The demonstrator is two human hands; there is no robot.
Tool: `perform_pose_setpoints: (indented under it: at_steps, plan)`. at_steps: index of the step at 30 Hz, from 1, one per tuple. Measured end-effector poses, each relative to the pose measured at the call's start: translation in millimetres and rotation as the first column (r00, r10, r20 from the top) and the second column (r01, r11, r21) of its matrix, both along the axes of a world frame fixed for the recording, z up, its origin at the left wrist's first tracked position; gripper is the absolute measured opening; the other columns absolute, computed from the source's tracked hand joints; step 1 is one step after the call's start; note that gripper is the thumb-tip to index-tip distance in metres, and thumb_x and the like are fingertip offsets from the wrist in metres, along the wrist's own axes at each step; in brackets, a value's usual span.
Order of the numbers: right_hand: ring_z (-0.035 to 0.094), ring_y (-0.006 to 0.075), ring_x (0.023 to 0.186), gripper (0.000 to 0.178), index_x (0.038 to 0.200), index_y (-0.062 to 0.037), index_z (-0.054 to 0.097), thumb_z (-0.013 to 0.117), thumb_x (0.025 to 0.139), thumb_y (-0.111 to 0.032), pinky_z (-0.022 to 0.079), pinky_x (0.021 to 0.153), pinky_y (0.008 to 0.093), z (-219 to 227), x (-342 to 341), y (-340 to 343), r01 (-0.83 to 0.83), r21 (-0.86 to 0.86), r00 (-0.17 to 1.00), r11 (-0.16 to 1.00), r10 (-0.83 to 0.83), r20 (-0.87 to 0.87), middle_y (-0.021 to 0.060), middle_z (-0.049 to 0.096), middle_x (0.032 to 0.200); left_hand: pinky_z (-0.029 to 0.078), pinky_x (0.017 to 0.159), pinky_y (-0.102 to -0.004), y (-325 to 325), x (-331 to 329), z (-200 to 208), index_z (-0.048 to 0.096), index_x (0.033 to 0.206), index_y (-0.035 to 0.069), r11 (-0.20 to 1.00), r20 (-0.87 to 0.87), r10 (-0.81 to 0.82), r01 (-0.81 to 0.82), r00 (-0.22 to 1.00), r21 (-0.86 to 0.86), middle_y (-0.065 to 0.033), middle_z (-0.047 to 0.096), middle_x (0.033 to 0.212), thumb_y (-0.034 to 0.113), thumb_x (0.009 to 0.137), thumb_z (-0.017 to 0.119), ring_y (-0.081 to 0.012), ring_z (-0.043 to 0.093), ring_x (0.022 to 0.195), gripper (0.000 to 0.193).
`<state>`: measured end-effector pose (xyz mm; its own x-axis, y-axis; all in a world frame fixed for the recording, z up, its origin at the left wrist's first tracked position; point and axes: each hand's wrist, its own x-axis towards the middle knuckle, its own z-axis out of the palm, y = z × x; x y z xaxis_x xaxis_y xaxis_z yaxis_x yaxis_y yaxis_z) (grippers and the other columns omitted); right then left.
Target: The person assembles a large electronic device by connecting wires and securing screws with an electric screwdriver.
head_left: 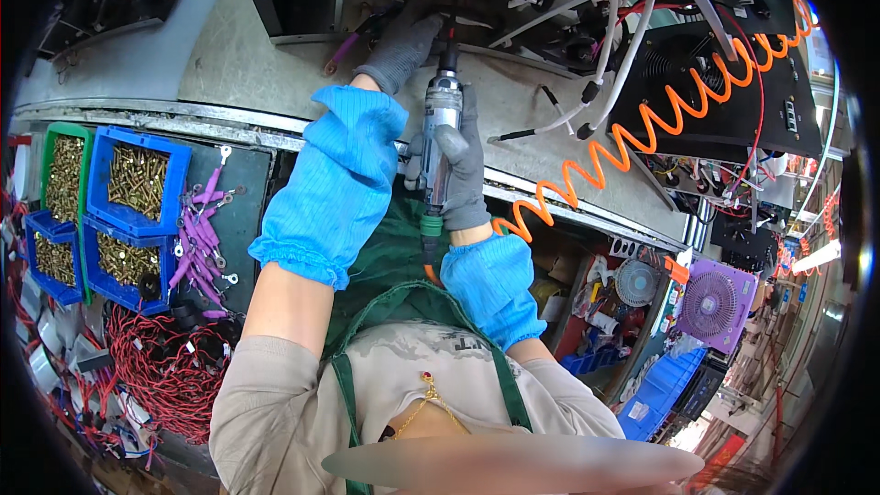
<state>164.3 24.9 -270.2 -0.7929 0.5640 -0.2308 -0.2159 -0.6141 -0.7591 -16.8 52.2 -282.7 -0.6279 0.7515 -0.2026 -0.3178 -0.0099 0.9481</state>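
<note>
Driver: the grey-silver power driver lay across the bench edge, nose toward the open chassis.
Right hand: your right hand was wrapped round its barrel, thumb laid across.
Left hand: your left hand was near the nose; its fingertips were obscured, so their state could not be told.
Handling: it looked fairly heavy, rigid and smooth; mid-barrel seemed the surest hold, between nose and green collar.
</note>
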Motion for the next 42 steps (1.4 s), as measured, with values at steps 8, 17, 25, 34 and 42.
perform_pose_setpoints:
  at_steps: [8,17,25,34,42]
  plan:
    - [0.06,0.0181,0.064,0.075,0.145,-0.0254,0.022,0.059,0.082,-0.009,0.054,0.049,0.0311,-0.7,-1.4,3.5,0.045,0.043,0.998,0.998,-0.047,0.041,0.0093,0.055,0.086,0.047,0.082,-0.0289,-2.4,2.7,15.9,0.048,0.13,0.01,0.998,-0.045,-0.025,0.022,0.999,-0.062,-0.0109,0.06,0.114,0.02,0.09,0.051,-0.0193,0.059,0.1,0.042]
    - [0.058,0.0172,0.066,0.081,0.147,-0.0241,0.02,0.062,0.08,-0.007,0.053,0.051,0.0312,0.8,-1.5,6.9,0.05,0.099,0.997,0.994,-0.056,0.053,0.0089,0.054,0.092,0.05,0.073,-0.0299,1.4,-3.5,-3.0,0.048,0.128,0.011,0.997,-0.348,0.027,-0.051,0.937,-0.061,-0.0126,0.06,0.107,0.02,0.089,0.048,-0.0187,0.059,0.087,0.039]
    - [0.057,0.0166,0.069,0.078,0.146,-0.0215,0.021,0.063,0.081,-0.018,0.053,0.054,0.0292,-9.1,-2.6,8.4,0.078,0.185,0.993,0.98,-0.092,0.068,0.0074,0.053,0.093,0.043,0.089,-0.0329,-12.5,9.2,29.2,0.048,0.13,0.009,0.973,-0.068,-0.066,0.049,0.995,-0.227,-0.0139,0.059,0.116,0.03,0.091,0.051,-0.0234,0.056,0.101,0.044]
    - [0.063,0.0253,0.057,0.081,0.145,-0.0296,0.012,0.063,0.082,-0.025,0.058,0.045,0.0361,-6.3,10.5,10.7,-0.15,-0.18,0.964,0.972,0.104,-0.246,0.0151,0.056,0.093,0.049,0.077,-0.0415,-63.5,48.3,-4.9,0.057,0.117,0.006,0.975,-0.698,0.136,-0.219,0.703,-0.031,-0.0207,0.064,0.099,0.024,0.089,0.051,-0.0367,0.061,0.091,0.034]
    - [0.058,0.0196,0.049,0.082,0.146,-0.0275,0.015,0.06,0.081,-0.011,0.053,0.039,0.0318,7.3,3.5,8.9,-0.039,0.073,0.999,0.997,0.041,-0.024,0.0115,0.056,0.077,0.049,0.08,-0.036,-64.2,48.7,-8.1,0.063,0.107,0.003,0.971,-0.711,0.095,-0.223,0.697,-0.089,-0.0179,0.066,0.097,0.018,0.088,0.052,-0.032,0.063,0.091,0.026]
